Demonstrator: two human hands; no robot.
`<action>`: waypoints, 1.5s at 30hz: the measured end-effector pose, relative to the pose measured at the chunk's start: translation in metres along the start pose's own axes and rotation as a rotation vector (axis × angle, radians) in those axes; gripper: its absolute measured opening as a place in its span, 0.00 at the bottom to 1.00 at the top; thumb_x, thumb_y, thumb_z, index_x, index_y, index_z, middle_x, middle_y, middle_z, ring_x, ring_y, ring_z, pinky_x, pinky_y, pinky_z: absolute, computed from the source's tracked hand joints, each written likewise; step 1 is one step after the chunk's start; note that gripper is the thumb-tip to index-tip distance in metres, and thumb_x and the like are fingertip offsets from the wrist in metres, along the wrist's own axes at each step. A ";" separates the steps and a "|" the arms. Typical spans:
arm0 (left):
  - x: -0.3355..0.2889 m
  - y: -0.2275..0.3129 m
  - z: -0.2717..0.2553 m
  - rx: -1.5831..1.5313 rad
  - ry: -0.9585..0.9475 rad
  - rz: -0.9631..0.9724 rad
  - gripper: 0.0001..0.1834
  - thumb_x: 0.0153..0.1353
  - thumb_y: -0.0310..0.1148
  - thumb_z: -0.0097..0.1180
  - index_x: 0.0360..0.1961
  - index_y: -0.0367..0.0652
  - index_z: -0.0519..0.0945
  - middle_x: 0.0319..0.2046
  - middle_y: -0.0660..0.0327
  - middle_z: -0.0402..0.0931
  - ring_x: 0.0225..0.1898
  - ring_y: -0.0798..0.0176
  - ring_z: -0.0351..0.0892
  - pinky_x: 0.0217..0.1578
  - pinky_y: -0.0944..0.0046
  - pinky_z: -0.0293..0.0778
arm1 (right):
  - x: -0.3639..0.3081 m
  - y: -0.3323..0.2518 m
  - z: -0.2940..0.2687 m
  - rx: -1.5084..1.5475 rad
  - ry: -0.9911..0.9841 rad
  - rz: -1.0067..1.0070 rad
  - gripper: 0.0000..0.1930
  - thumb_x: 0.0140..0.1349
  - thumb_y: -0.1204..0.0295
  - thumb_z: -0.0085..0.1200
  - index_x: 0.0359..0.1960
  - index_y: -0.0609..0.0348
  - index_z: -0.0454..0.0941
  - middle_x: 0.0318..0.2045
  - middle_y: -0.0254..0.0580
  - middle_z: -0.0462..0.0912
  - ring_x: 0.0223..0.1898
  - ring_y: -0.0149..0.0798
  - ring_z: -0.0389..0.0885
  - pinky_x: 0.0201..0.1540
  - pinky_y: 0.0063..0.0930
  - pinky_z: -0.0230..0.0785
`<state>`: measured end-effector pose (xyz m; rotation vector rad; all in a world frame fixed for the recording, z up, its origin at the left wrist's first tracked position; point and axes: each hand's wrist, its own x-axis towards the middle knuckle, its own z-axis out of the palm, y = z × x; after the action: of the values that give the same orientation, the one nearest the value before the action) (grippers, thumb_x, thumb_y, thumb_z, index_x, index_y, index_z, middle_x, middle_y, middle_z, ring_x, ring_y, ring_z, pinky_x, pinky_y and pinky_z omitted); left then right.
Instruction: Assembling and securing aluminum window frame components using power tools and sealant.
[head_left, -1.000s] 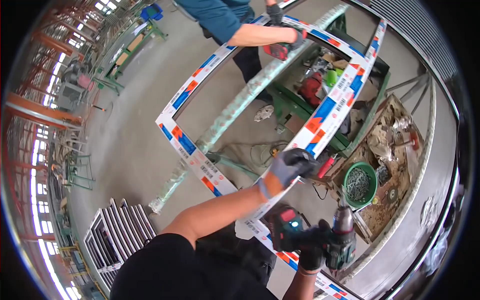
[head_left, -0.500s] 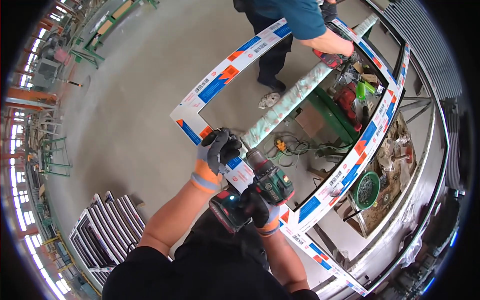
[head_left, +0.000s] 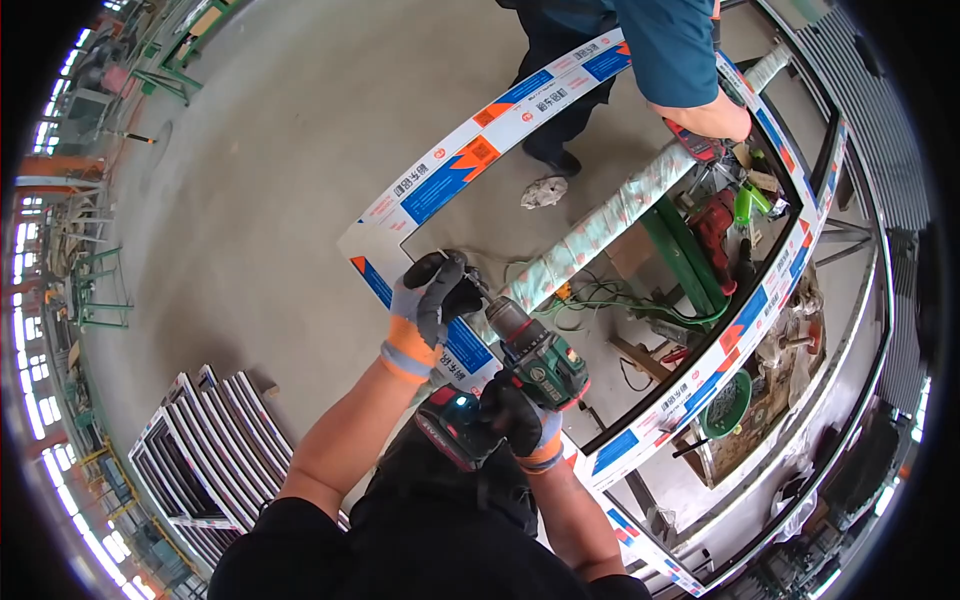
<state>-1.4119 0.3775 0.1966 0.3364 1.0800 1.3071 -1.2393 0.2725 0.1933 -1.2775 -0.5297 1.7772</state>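
Note:
My right hand grips a green and black cordless drill by its handle. The drill's work light glows, and its bit points up and left. At the bit's tip my gloved left hand is closed; whatever its fingers pinch is too small to make out. Both hands are over the near-left bar of a large rectangular frame, covered in white, blue and orange protective film. A support beam wrapped in pale green film runs under the frame.
Across the frame a co-worker's arm holds a red power tool. A green bowl of small fasteners stands on a cluttered board at the right. Cables lie below the frame's opening. Several stacked frames rest at the lower left.
The frame, beam and co-worker now appear farther right in the view. My left hand and the drill keep nearly the same place, with the bit still at the left fingers.

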 end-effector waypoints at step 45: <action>0.153 0.027 -0.006 1.119 0.067 0.237 0.14 0.66 0.33 0.53 0.49 0.38 0.77 0.39 0.52 0.80 0.40 0.55 0.82 0.41 0.60 0.79 | 0.201 -0.042 -0.007 0.649 -0.191 0.374 0.14 0.62 0.68 0.49 0.45 0.64 0.70 0.21 0.43 0.74 0.19 0.42 0.75 0.23 0.34 0.72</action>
<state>-1.4504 0.5188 0.1456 1.2807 1.8014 0.7869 -1.2374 0.4610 0.1116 -0.7812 0.2069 2.1473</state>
